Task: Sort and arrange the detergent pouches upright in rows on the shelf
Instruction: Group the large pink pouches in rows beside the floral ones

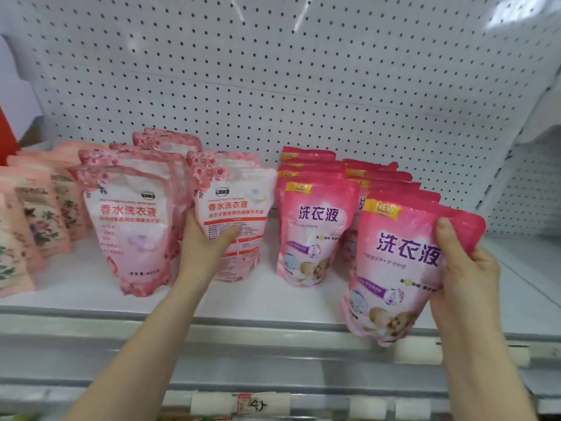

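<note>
Mid-placement.
Your right hand [467, 278] gripped a glossy hot-pink plastic pouch [397, 262], seemingly due upright; left hand [206, 241] clasped a pale-pink pouch [239, 208].

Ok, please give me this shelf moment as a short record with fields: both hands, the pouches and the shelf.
left hand: grips the front pale pink pouch of its row
right hand: holds a bright pink pouch, tilted, at the front edge of the shelf
pale pink rows: two, upright
bright pink rows: two, upright
far left: floral pouches
backing: white pegboard
</note>
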`<state>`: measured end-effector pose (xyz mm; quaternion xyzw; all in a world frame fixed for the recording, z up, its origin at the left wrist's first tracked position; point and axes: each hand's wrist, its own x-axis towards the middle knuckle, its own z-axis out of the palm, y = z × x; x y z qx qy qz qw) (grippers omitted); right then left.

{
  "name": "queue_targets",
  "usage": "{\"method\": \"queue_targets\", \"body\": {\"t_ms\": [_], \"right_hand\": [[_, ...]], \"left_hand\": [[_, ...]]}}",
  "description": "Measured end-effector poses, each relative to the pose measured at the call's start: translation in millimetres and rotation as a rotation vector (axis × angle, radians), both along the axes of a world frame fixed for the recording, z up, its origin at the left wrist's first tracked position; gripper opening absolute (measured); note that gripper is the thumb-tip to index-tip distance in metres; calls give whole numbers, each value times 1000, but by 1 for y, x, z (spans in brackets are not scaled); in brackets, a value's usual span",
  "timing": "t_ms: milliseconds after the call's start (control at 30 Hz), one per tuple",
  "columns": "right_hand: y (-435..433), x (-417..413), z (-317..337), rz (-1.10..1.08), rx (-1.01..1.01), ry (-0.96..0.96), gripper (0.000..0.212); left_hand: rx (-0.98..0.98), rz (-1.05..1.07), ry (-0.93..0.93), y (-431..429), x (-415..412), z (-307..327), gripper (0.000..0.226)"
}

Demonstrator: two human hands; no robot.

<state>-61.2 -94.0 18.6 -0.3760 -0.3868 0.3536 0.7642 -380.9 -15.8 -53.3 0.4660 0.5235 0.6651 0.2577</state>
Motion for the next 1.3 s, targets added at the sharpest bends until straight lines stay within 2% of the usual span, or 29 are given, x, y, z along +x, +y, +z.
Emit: {"method": "queue_targets", "body": {"t_ms": [67,100,167,267,300,400,467,600,667,767,1000,1067,1167,1233,1300], "right_hand": [[3,7,-3,19,9,4,12],[5,9,-3,30,12,3,12],[9,8,-3,53,17,-8,11],[19,-6,-1,106,9,-17,11],[25,-14,-1,133,13,-11,11],[42,-41,4,141,61,-51,13],[51,-56,1,151,48,-155,18],[52,-56,-12,222,25,-298,1],[52,-41,-7,210,80,-362,12],[54,-26,13,181,140,-520,16],[51,-29,40,135,19,-703,17],[45,-36,55,32,77,-807,19],[35,-76,88,-70,283,-1049,23],[40,-116,106,-12,328,-1290,26],[55,-156,116,28,258,-1625,36]], "left_hand": [[82,183,57,-18,12,-4,80],[146,282,123,-31,22,-7,84],[270,346,250,-57,52,-15,73],[291,53,374,-78,96,-22,53],[244,-49,395,-81,106,-24,56],[55,-211,399,-78,118,-24,92],[-27,-232,449,-72,117,-27,97],[-89,-252,510,-64,112,-36,72],[-97,-268,520,-65,112,-36,75],[-122,-304,546,-62,113,-37,97],[-147,-263,610,-59,108,-38,94],[-116,-231,667,-66,97,-40,93],[-42,-61,768,-78,68,-38,75],[9,77,763,-85,44,-35,62],[33,162,727,-90,20,-31,56]]}}
